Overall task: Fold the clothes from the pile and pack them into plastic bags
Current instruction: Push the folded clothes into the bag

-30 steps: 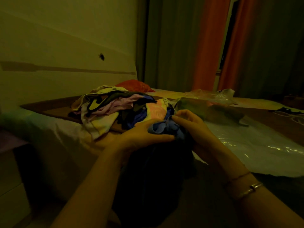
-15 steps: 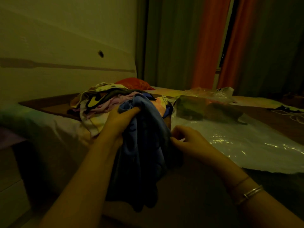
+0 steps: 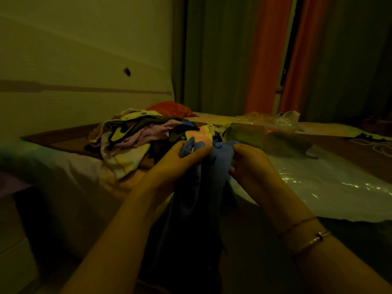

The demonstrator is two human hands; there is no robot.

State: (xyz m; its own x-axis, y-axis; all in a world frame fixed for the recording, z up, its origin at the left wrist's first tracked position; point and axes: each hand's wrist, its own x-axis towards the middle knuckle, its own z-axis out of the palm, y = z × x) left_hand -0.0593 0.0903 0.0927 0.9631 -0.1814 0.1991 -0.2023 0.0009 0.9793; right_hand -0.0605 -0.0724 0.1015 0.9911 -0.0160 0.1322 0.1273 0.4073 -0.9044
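A bed (image 3: 63, 170) fills the dim room beyond and to both sides of the two hands, its sheet pale at the corner off to the left of the left hand. Behind it stand the headboard (image 3: 84, 81) and, further back above the right hand, orange curtains (image 3: 267, 60). A large clear plastic bag (image 3: 331, 183) lies flat on the bed just to the right of the right hand, shiny in the low light. The pile of clothes (image 3: 135, 139), a jumble of white, pink, dark and yellow pieces, sits on the bed just beyond the left hand, with a red cushion (image 3: 171, 108) behind it. Beyond the right hand lies a second plastic bag with folded clothing inside (image 3: 267, 134), and crumpled plastic further back.

Between the hands hangs a blue garment (image 3: 203, 187), its top edge gathered at hand level and the rest dropping dark toward the floor in front of the bed. The left hand (image 3: 180, 160) grips the garment's upper left part, fingers curled over the cloth with the thumb on top. The right hand (image 3: 252, 164) holds its right edge, fingers curled into the fabric. Two thin bracelets (image 3: 307, 236) circle the right wrist.
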